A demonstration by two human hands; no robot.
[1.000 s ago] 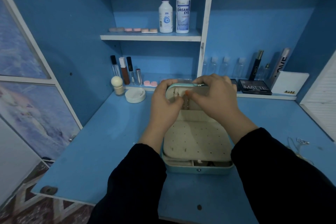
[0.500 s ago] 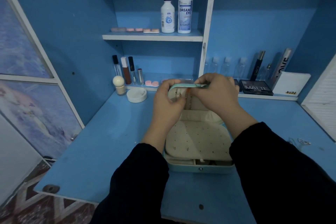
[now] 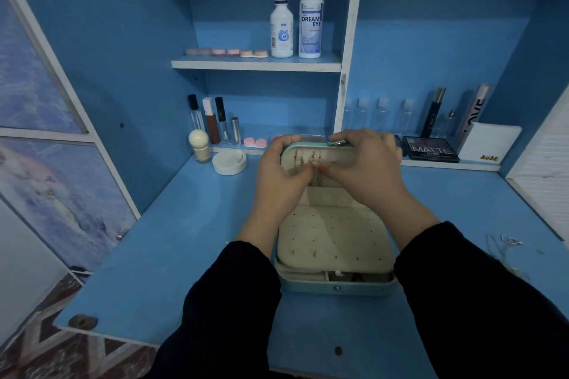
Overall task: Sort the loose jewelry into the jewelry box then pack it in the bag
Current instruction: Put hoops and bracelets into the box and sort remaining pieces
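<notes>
1. Left hand (image 3: 278, 177): fingers curled round the left edge of the raised lid (image 3: 335, 160), gripping it.
2. Jewelry box (image 3: 338, 284) sits open mid-bench (image 3: 172, 249). A few thin chains (image 3: 315, 160) hang from hooks inside the lid.
3. Right hand (image 3: 369, 172): fingers hooked over the lid's far right edge, thumb right by those chains.
4. Over on the right of the bench there's some loose jewelry (image 3: 509, 239), well apart from the box.

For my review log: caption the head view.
Left hand and right hand pinch a chain at the hooks inside the open jewelry box lid.
</notes>
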